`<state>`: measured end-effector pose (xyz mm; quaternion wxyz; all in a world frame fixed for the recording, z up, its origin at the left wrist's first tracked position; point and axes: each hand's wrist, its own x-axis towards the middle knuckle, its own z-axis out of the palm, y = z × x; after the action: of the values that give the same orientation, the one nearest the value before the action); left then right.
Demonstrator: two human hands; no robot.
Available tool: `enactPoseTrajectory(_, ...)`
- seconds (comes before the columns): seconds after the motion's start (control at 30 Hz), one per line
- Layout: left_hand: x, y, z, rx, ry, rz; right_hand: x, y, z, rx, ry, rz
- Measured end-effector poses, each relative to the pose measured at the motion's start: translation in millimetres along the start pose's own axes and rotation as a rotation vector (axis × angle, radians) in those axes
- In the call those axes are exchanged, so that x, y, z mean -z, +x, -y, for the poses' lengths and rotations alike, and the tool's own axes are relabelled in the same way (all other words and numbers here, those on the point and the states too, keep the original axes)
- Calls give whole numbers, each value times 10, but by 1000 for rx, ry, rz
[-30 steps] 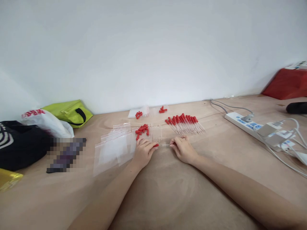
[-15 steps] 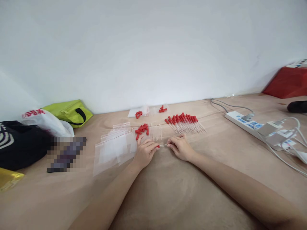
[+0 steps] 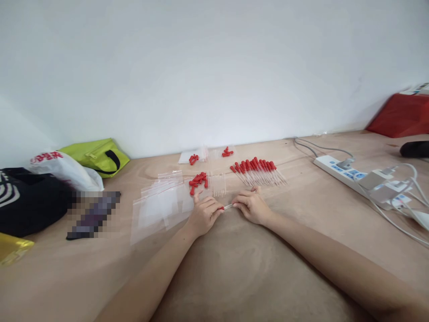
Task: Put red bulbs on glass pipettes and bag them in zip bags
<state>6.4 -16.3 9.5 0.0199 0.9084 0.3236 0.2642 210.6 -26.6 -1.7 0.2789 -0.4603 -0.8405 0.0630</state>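
Note:
My left hand (image 3: 203, 216) pinches a small red rubber bulb (image 3: 221, 208). Between the hands runs a thin clear tube (image 3: 228, 206), its left end at the bulb and its right end in the closed fingers of my right hand (image 3: 250, 205). Just beyond my left hand lies a pile of loose red bulbs (image 3: 199, 181), with a row of bare clear tubes (image 3: 219, 184) beside it. Past my right hand, several tubes with red bulbs on them (image 3: 254, 166) lie side by side, bulbs toward the wall.
Clear zip bags (image 3: 156, 206) overlap left of my left hand. Smaller groups of bulbs (image 3: 193, 159) lie near the wall. A white power strip (image 3: 340, 172) with plugs and cables is at right. Green (image 3: 100, 154), white (image 3: 72, 170) and black bags (image 3: 30, 201) stand at left.
The bulb and the left end of the tube have dipped slightly, so the tube now slants up toward my right hand. Both hands keep their grip.

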Motion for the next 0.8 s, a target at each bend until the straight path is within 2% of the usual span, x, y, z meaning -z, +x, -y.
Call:
enactPoseTrajectory(0.47,-4,-2,15,8,-11,-23,-28,-22,57,101,-117,-95)
enactPoseTrajectory(0.8,-30,-15,18,-58,-2,-9,-57,-4,145,35,-12,-1)
